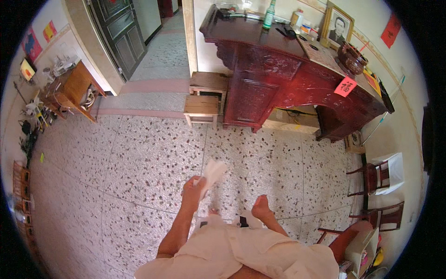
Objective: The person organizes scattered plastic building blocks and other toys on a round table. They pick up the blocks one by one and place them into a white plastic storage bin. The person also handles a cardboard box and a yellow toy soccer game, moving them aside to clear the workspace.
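Observation:
My left hand [193, 191] grips a whitish sheet, paper or cloth [214, 171], that fans out beyond my fingers over the speckled terrazzo floor [153, 153]. The sheet is blurred, so its material cannot be told. At the right, my right hand [262, 207] hangs in front of my light shirt with the fingers curled. Nothing shows in it, though its palm side is hidden.
Ahead stands a carved red wooden altar table [258, 76] bearing a green bottle [269, 15], a framed portrait [337, 26] and a brown pot [352, 59]. Two wooden stools [201, 104] adjoin it. Chairs [376, 176] line the right wall; a desk [75, 89] stands left, near a doorway.

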Available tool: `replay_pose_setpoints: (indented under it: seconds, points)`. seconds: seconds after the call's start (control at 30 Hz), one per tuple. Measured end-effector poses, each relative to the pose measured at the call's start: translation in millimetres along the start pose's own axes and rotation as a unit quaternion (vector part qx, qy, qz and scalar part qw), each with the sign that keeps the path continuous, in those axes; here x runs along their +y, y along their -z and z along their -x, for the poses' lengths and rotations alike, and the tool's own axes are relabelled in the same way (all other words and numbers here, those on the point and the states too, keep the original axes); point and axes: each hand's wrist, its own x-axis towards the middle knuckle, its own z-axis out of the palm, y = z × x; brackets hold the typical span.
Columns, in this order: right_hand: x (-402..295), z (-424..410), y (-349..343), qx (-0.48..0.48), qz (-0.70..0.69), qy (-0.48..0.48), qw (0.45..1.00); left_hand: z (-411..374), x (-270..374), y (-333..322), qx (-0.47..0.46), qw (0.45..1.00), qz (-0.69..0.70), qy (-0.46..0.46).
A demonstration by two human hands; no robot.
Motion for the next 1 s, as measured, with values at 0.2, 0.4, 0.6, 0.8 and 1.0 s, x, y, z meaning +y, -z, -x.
replay_pose_setpoints:
  seconds: [0.2, 0.4, 0.6, 0.8, 1.0]
  points:
    - [7.1, -122.9, 3.2, 0.005, 0.062, 0.042, 0.997, -95.8, 59.1, 41.9, 0.036, 0.977, 0.149, -0.145]
    - [-45.4, -265.2, 9.9, 0.003, 0.102, 0.109, 0.989, -200.1, 159.8, 47.8, -0.029, 0.981, 0.146, -0.124]
    - [-133.5, -401.9, 65.1, -0.066, 0.132, 0.134, 0.980, -313.1, 265.3, 93.9, 0.030, 0.968, 0.023, -0.247]
    - [-140.1, -459.3, 126.8, -0.194, 0.104, 0.012, 0.975, -413.1, 403.6, 67.5, 0.054, 0.928, -0.091, -0.357]
    - [-134.1, -441.0, 100.8, -0.123, 0.143, -0.162, 0.969, -501.9, 538.1, -59.0, -0.082, 0.775, -0.239, -0.579]
